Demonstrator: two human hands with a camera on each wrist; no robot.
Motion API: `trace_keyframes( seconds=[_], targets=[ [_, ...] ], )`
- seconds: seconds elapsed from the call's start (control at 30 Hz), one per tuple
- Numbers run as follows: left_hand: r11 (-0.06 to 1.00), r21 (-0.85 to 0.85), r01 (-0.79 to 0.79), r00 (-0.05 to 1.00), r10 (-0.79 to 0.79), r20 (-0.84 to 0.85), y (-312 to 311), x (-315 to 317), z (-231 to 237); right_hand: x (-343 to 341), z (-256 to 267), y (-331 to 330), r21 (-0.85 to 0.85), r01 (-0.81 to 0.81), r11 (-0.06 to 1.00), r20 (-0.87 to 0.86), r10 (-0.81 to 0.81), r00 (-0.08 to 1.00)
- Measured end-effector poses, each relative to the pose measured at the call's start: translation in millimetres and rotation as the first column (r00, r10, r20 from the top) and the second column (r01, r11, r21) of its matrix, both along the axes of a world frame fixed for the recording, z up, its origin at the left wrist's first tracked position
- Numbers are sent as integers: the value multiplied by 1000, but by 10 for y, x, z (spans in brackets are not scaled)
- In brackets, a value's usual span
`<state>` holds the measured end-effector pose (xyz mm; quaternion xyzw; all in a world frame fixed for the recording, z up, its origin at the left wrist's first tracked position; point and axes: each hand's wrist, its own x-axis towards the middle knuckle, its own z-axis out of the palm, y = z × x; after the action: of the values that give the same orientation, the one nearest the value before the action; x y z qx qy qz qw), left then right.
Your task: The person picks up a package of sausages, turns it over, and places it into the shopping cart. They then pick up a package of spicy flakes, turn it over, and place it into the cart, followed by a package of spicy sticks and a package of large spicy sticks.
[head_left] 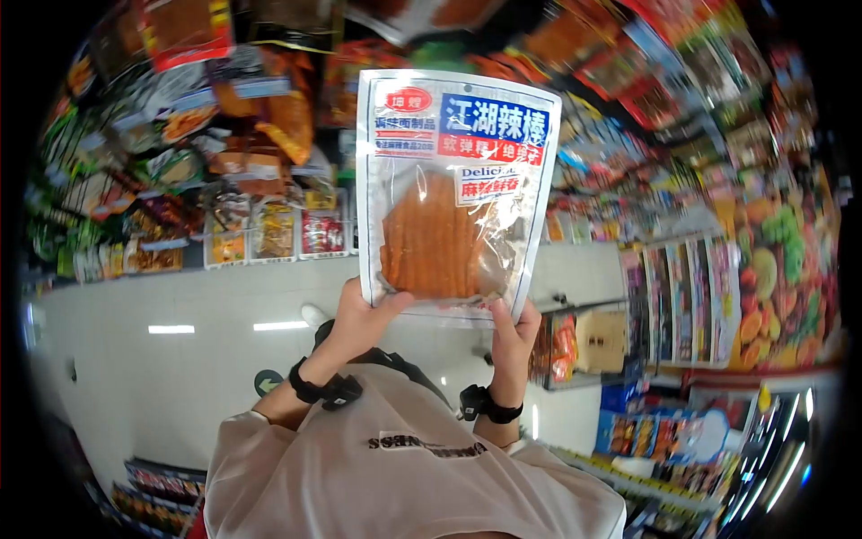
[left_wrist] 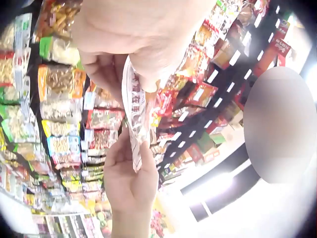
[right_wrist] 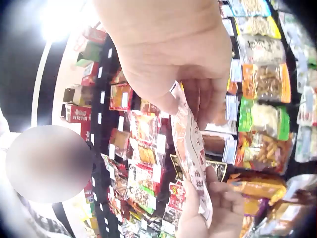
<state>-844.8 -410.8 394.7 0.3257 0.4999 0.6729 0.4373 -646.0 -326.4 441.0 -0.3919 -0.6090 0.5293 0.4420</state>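
A snack bag of reddish-brown spicy sticks point(head_left: 431, 238), silver-white with blue and red Chinese print and a clear window, is held upright with its front toward the head camera. At its lower left corner my left hand point(head_left: 364, 319) pinches the edge, thumb on the front and fingers behind. My right hand point(head_left: 514, 332) pinches the lower right corner in the same way. The left wrist view shows the bag point(left_wrist: 136, 109) nearly edge-on between both hands. In the right wrist view, the bag's printed back point(right_wrist: 190, 148) shows, with the right-hand fingers point(right_wrist: 205, 96) behind the edge.
Shelves of packaged snacks point(head_left: 260, 162) rise beyond the bag. A shopping cart point(head_left: 575, 346) with packets and a box stands to the right, near a rack point(head_left: 687, 301) of upright packs. Pale floor tiles point(head_left: 206, 359) spread out at the left.
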Motion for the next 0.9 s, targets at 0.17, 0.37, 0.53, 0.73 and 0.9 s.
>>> trace_keyframes(
  seconds=[0.17, 0.37, 0.53, 0.73, 0.9],
  targets=[
    [988, 24, 152, 988, -153, 30, 5, 1263, 100, 1393, 16, -366, -27, 81, 996, 0, -81, 997],
    [868, -54, 494, 857, -497, -141, -115, 2591, -208, 3030, -45, -912, -109, 167, 980, -122, -180, 976],
    [645, -158, 748, 589, -754, -291, 3, 3451, 2, 3888, -111, -1312, -242, 534, 810, -162, -577, 801],
    [673, -12, 740, 578, -644, -501, 281, 4334, 181, 4436, -235, -1340, -143, 840, 523, -203, -846, 492],
    [447, 188, 875, 480, -852, -211, 624, 4926, 186, 4402, 116, -1231, -2, 897, 443, -6, -897, 443]
  ],
)
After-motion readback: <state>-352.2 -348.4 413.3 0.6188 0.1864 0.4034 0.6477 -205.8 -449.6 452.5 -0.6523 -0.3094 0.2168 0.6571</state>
